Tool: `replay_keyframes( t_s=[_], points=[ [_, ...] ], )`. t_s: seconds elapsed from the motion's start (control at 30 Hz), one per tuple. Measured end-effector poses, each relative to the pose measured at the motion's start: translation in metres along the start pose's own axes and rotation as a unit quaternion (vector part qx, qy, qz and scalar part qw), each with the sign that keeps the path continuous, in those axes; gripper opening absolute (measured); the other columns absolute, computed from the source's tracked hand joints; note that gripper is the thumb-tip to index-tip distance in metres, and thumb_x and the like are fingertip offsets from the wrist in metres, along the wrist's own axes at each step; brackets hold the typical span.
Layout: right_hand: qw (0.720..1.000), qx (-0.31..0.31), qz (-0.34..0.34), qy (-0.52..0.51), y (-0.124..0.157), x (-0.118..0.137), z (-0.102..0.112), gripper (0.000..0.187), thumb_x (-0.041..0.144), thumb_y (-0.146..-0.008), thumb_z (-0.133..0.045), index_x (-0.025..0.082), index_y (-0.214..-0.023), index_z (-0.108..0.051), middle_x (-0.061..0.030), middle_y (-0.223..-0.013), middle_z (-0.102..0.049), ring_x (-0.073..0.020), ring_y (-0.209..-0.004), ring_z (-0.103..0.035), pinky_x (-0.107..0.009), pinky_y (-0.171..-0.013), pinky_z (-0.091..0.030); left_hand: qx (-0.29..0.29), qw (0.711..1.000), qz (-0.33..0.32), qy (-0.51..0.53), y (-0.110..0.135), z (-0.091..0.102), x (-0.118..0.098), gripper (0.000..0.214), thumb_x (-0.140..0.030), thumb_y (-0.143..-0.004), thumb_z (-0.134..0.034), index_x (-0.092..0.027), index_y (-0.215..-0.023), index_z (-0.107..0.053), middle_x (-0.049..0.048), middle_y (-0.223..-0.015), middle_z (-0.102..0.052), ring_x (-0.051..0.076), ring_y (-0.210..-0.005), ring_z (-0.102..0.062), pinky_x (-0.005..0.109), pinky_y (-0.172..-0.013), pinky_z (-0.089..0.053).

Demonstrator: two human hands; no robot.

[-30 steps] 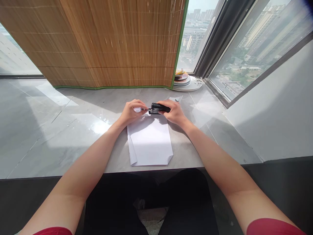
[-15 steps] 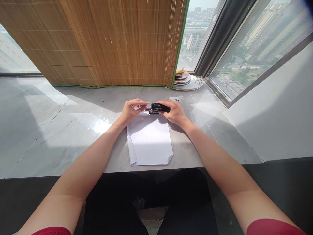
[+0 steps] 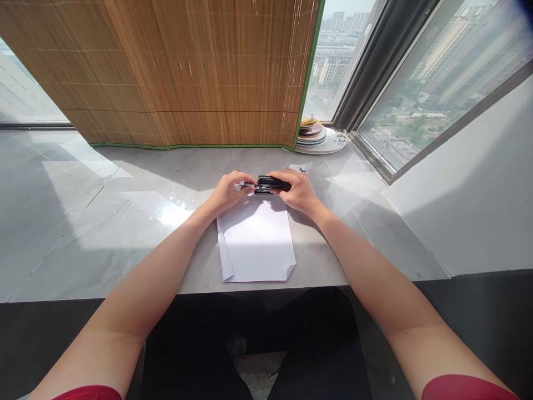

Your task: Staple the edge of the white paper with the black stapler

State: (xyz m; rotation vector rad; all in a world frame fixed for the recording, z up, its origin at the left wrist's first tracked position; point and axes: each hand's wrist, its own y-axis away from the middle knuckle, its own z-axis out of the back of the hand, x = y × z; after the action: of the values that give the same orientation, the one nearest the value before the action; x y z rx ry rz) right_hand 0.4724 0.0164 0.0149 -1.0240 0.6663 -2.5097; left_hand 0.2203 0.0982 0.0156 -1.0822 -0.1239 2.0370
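Note:
A black stapler (image 3: 270, 181) is in my right hand (image 3: 297, 189), whose fingers and thumb wrap its right end. It is held above the far edge of a stack of white paper sheets (image 3: 256, 239) on the counter. From the stapler's left end sticks a thin metal part (image 3: 247, 184), apparently its staple magazine. My left hand (image 3: 230, 190) is closed at that part, thumb and fingers pinching around it. The paper's lower left and lower right corners are folded or curled.
A small whitish scrap with something dark on it (image 3: 300, 167) lies beyond my right hand. Plates (image 3: 322, 141) are stacked in the window corner. A bamboo blind (image 3: 187, 78) hangs down to the back of the grey counter (image 3: 104, 222). A white wall (image 3: 478, 194) stands at the right.
My left hand has shifted slightly right, and its fingers have closed nearer to the metal part at the stapler's left end. The right hand and stapler have barely moved.

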Motion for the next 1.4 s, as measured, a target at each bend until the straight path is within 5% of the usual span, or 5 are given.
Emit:
replay_keyframes(
  t_s=[0.67,0.87,1.07,1.23,1.4],
  points=[
    [0.999,-0.034,-0.001,-0.008,0.000,0.001,0.011,0.034,0.016,-0.085,-0.072,0.028,-0.115,-0.085,-0.0022,-0.105,-0.084,-0.0254,-0.094,-0.071,-0.043,-0.092,-0.059,-0.055,0.998,-0.001,0.037,0.003,0.006,0.005,0.024,-0.048,-0.090,-0.087,-0.027,-0.102,-0.089,0.0067,-0.107,-0.086,0.025,-0.099,-0.077,0.040,-0.088,-0.056],
    [0.997,-0.062,0.002,-0.035,0.001,-0.004,0.017,0.032,0.019,-0.081,-0.075,0.026,-0.111,-0.086,-0.0040,-0.103,-0.084,-0.0252,-0.091,-0.072,-0.042,-0.086,-0.060,-0.010,0.995,-0.013,0.096,0.008,0.011,0.006,0.028,-0.047,-0.095,-0.083,-0.031,-0.117,-0.089,0.0077,-0.112,-0.085,0.024,-0.099,-0.077,0.042,-0.090,-0.059],
    [0.990,0.054,0.063,-0.117,0.004,0.011,0.012,0.028,0.023,-0.085,-0.075,0.027,-0.110,-0.086,-0.0037,-0.101,-0.085,-0.0228,-0.093,-0.073,-0.039,-0.085,-0.059,0.038,0.992,-0.076,0.097,0.007,0.003,-0.002,0.057,-0.054,-0.073,-0.101,-0.029,-0.122,-0.087,0.0102,-0.117,-0.085,0.029,-0.109,-0.077,0.044,-0.101,-0.059],
    [0.987,0.092,0.073,-0.105,0.006,0.027,0.006,0.019,0.034,-0.089,-0.076,0.031,-0.105,-0.086,-0.0012,-0.099,-0.085,-0.0223,-0.088,-0.072,-0.047,-0.097,-0.058,0.071,0.993,-0.081,0.050,0.007,0.003,-0.008,0.063,-0.057,-0.071,-0.101,-0.031,-0.125,-0.083,0.0078,-0.123,-0.083,0.030,-0.115,-0.074,0.046,-0.109,-0.055],
    [0.996,0.000,-0.003,-0.090,0.005,0.028,0.001,0.032,0.034,-0.084,-0.078,0.026,-0.114,-0.084,-0.0050,-0.107,-0.085,-0.0254,-0.095,-0.075,-0.044,-0.092,-0.061,0.046,0.997,-0.059,0.033,-0.001,0.006,-0.001,0.061,-0.064,-0.084,-0.090,-0.028,-0.132,-0.078,0.0115,-0.139,-0.078,0.033,-0.134,-0.066,0.048,-0.118,-0.050]
  ],
)
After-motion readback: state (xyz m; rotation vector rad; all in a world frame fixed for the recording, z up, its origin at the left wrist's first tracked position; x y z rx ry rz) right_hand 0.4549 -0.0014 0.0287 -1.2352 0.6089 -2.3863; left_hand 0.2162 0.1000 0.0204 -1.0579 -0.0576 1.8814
